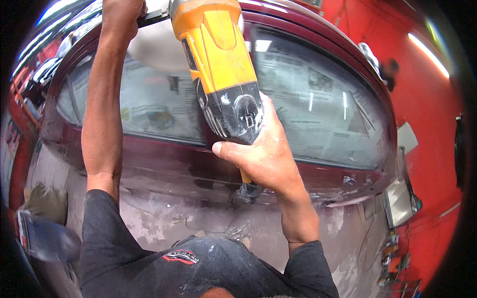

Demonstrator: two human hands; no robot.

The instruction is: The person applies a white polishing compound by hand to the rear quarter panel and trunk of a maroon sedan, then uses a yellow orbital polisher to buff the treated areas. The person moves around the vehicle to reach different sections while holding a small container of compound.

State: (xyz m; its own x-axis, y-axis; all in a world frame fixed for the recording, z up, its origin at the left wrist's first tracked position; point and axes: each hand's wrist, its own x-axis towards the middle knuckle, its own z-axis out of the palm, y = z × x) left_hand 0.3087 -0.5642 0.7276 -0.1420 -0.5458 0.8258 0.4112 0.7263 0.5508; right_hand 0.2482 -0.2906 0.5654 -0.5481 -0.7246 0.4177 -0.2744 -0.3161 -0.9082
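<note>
A yellow and black power polisher (218, 49) is held up in front of a dark maroon car (169, 154). My right hand (266, 154) wraps round its black rear end, the thumb lying across the underside. At the upper edge, my left hand (121, 17) is closed on the dark side handle (154, 17) by the tool's head. A pale round pad (159, 47), blurred, shows behind that head, over the car's roof side and window. Whether it touches the surface, I cannot tell. Newspaper sheets show behind both side windows (313, 99).
Below the car stretches a patchy grey floor (154, 223), with a thin cord (213, 231) lying across it. An olive bag-like bundle (47, 203) sits at the left. Loose panels (400, 201) and small items lean along the red wall (427, 149) at the right.
</note>
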